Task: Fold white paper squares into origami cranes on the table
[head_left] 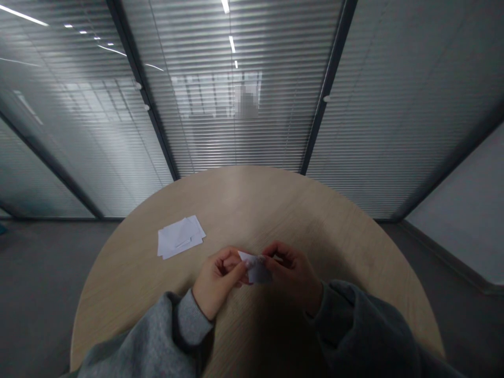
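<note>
A small folded piece of white paper (255, 268) is held just above the round wooden table (315, 220), near its front edge. My left hand (216, 281) pinches the paper's left side with thumb and fingers closed. My right hand (293, 273) grips its right side, fingers curled over it. Both hands meet at the paper, and grey sleeves cover both wrists. Part of the paper is hidden behind my fingers.
A small stack of white paper sheets (180, 237) lies on the table to the left of my hands. Beyond the table's far edge stand glass partitions with horizontal blinds (244, 105) and dark frames. Grey floor surrounds the table.
</note>
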